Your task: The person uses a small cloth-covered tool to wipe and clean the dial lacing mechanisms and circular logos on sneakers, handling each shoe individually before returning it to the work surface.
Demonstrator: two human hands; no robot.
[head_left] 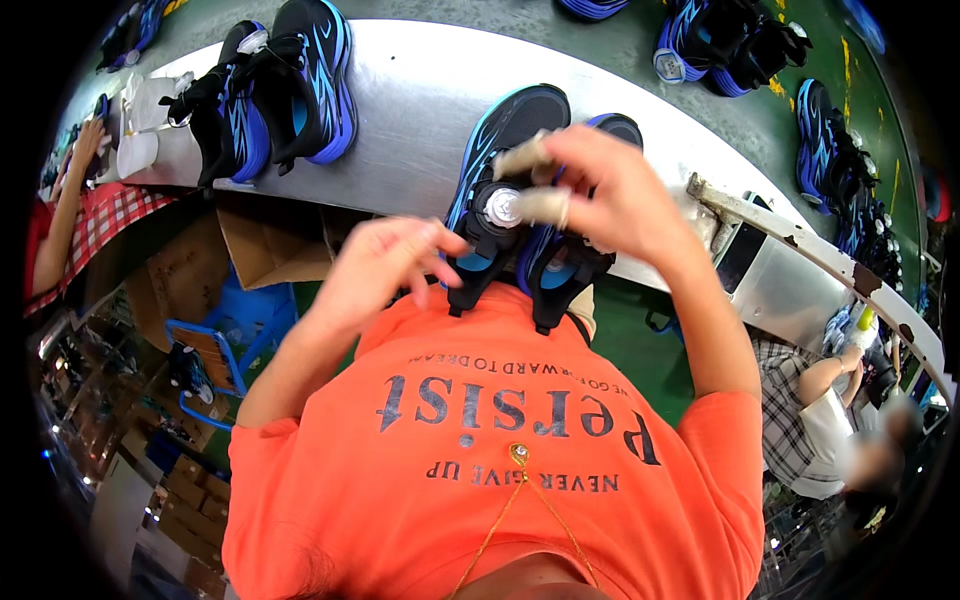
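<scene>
A pair of black and blue sneakers stands on the metal bench in front of me, heels toward my body. On the tongue of the left sneaker [520,115] sits a white round disc, like a lacing dial [502,207]. My right hand [600,190] is over the pair, its fingers apart and two of them in beige finger covers. One covered fingertip is at the disc's edge; whether it touches cannot be told. The right sneaker [560,275] is partly hidden under this hand. My left hand [390,262], slightly blurred, hovers beside the left sneaker's collar with loosely spread fingers, holding nothing visible.
Another pair of sneakers [325,95] stands on the bench [410,110] to the left. More sneakers [700,45] stand on the green surface beyond. A chipped metal rail [800,240] crosses at the right, near a dark phone-like slab [742,250]. Co-workers sit at both sides.
</scene>
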